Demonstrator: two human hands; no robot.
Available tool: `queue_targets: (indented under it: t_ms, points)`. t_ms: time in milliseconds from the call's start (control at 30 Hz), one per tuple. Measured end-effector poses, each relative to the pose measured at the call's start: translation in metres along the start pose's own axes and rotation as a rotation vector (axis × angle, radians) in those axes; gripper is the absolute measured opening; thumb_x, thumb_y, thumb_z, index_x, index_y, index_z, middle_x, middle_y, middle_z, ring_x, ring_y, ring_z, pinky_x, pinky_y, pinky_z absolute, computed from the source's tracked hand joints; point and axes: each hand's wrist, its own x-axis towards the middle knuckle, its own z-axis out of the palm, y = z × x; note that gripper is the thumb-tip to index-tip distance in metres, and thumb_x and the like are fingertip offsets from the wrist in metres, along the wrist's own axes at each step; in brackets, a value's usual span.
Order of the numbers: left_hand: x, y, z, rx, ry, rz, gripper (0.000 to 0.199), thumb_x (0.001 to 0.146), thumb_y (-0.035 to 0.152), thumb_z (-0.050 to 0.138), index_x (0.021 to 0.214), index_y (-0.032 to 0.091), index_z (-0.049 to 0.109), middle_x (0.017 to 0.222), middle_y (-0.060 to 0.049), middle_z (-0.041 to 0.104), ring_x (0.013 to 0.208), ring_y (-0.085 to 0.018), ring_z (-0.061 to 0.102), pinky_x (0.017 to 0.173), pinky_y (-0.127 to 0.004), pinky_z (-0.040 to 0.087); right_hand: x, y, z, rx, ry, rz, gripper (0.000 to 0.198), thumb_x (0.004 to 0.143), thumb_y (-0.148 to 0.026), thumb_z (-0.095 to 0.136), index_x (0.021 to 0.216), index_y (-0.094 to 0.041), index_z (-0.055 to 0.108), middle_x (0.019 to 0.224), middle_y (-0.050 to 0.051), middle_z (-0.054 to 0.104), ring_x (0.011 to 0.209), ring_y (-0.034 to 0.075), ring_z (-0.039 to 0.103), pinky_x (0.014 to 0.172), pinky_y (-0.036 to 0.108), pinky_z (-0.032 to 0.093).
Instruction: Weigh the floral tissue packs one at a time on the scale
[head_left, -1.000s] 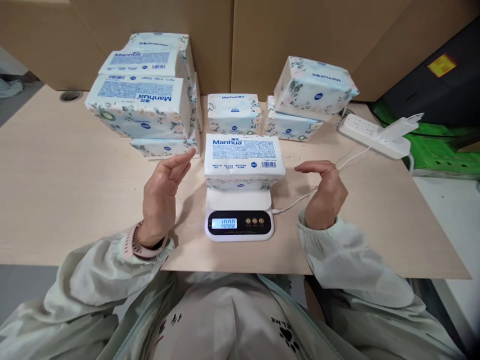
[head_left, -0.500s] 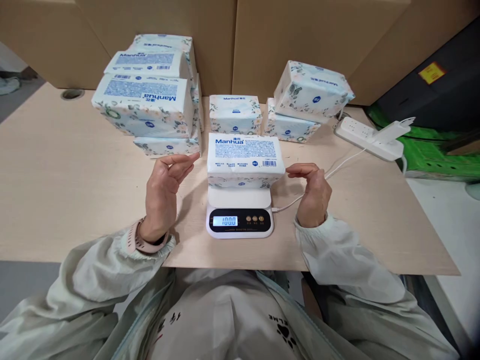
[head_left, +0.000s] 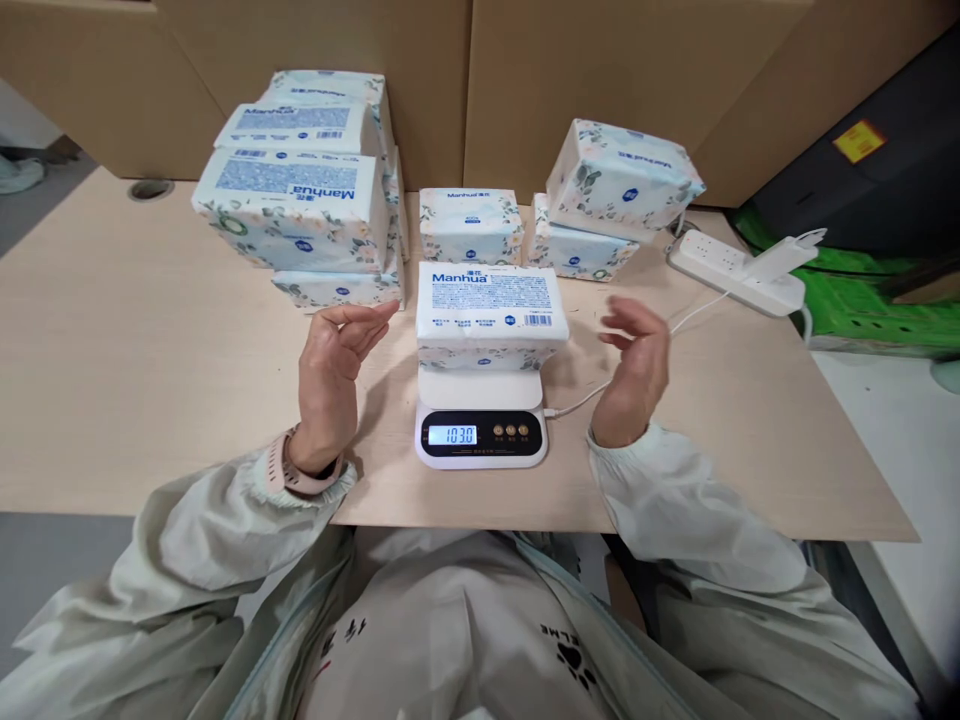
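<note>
A pack of tissues (head_left: 491,305) with blue print rests on the white digital scale (head_left: 481,390) in front of me. The scale's lit display reads 103.0. To the left of the pack is my left hand (head_left: 330,380), open with its fingers stretched out and apart from the pack. On the other side, my right hand (head_left: 636,370) is open too, fingers loosely bent towards the pack, with a gap between them. Neither hand holds anything.
A pile of tissue packs (head_left: 292,220) stands at the back left. Behind the scale is another pack (head_left: 470,225), and two stacked packs (head_left: 622,180) are further right. A power strip (head_left: 735,272) lies right, and a white cable (head_left: 577,405) runs to the scale. Cardboard (head_left: 427,90) lines the back.
My right hand has moved away from the pack to the right, its fingers lifting. The display went from 100.0 to 103.0. My left hand stays nearly where it was.
</note>
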Motion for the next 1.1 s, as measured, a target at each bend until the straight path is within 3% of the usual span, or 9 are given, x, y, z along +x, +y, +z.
queue_targets:
  t_ms: [100,167,267,367,500,567,700,900,1100]
  points:
    - [0.000,0.000,0.001,0.003,-0.013,-0.016,0.030,0.100,0.055,0.064,0.098,0.026,0.072,0.119,-0.007,0.084,0.134,-0.031,0.074,0.125,-0.052,0.052,0.001,-0.001,0.000,-0.058,0.103,-0.072,0.053,0.109,-0.062,0.039,0.156,-0.044,0.055,0.172,0.005,0.048,0.154,0.041,0.052,0.122,0.063,0.047]
    - [0.000,0.002,0.002,0.009,-0.007,-0.015,0.031,0.099,0.055,0.064,0.098,0.026,0.072,0.118,-0.008,0.084,0.133,-0.031,0.075,0.125,-0.052,0.052,0.005,-0.001,-0.002,-0.081,0.128,-0.123,0.056,0.108,-0.062,0.041,0.162,-0.049,0.048,0.179,-0.001,0.039,0.166,0.041,0.039,0.132,0.064,0.037]
    - [0.000,0.005,0.004,0.022,0.018,-0.023,0.030,0.098,0.053,0.065,0.098,0.024,0.070,0.117,-0.009,0.084,0.131,-0.029,0.076,0.124,-0.049,0.053,0.012,0.000,-0.006,-0.059,0.145,-0.089,0.059,0.108,-0.063,0.041,0.165,-0.049,0.045,0.181,-0.003,0.036,0.170,0.036,0.033,0.137,0.065,0.029]
    - [0.001,0.003,0.003,0.035,0.012,-0.017,0.028,0.097,0.051,0.065,0.098,0.024,0.070,0.116,-0.007,0.085,0.130,-0.028,0.077,0.122,-0.046,0.056,0.017,0.000,-0.009,0.005,0.143,0.024,0.058,0.109,-0.064,0.043,0.158,-0.038,0.058,0.169,0.004,0.053,0.159,0.035,0.049,0.133,0.066,0.035]
    - [0.003,-0.002,-0.001,0.051,0.005,0.038,0.039,0.099,0.061,0.063,0.102,0.024,0.075,0.119,-0.007,0.085,0.129,-0.028,0.077,0.119,-0.045,0.058,0.012,-0.007,-0.007,0.033,0.045,0.056,0.052,0.112,-0.060,0.042,0.120,-0.027,0.082,0.124,0.010,0.080,0.116,0.031,0.073,0.112,0.058,0.053]
    - [0.004,-0.004,-0.003,0.054,-0.006,0.042,0.045,0.098,0.065,0.063,0.106,0.023,0.079,0.123,-0.007,0.085,0.131,-0.029,0.076,0.121,-0.045,0.057,0.008,-0.010,-0.005,0.026,0.011,0.048,0.055,0.112,-0.060,0.042,0.105,-0.027,0.084,0.110,0.009,0.081,0.105,0.030,0.073,0.100,0.054,0.056]
    - [0.004,-0.003,-0.004,0.061,-0.028,0.016,0.050,0.097,0.070,0.064,0.110,0.027,0.084,0.128,-0.006,0.084,0.135,-0.031,0.074,0.125,-0.049,0.055,0.005,-0.010,-0.002,0.034,-0.006,0.035,0.055,0.111,-0.061,0.043,0.095,-0.027,0.083,0.098,0.008,0.079,0.094,0.027,0.070,0.088,0.049,0.055]
    - [0.003,-0.005,-0.007,0.108,-0.081,0.037,0.048,0.100,0.071,0.062,0.112,0.031,0.085,0.133,-0.005,0.082,0.142,-0.036,0.069,0.128,-0.060,0.050,0.006,-0.012,-0.001,0.006,-0.010,0.044,0.064,0.112,-0.061,0.038,0.077,-0.026,0.078,0.085,0.007,0.075,0.086,0.025,0.069,0.081,0.045,0.053]
    - [0.003,-0.005,-0.009,0.137,-0.097,0.066,0.043,0.102,0.064,0.062,0.113,0.032,0.087,0.133,-0.004,0.082,0.142,-0.037,0.068,0.126,-0.063,0.051,0.006,-0.012,-0.002,0.024,-0.017,0.098,0.064,0.111,-0.065,0.039,0.081,-0.026,0.081,0.088,0.009,0.077,0.086,0.026,0.067,0.083,0.046,0.053]
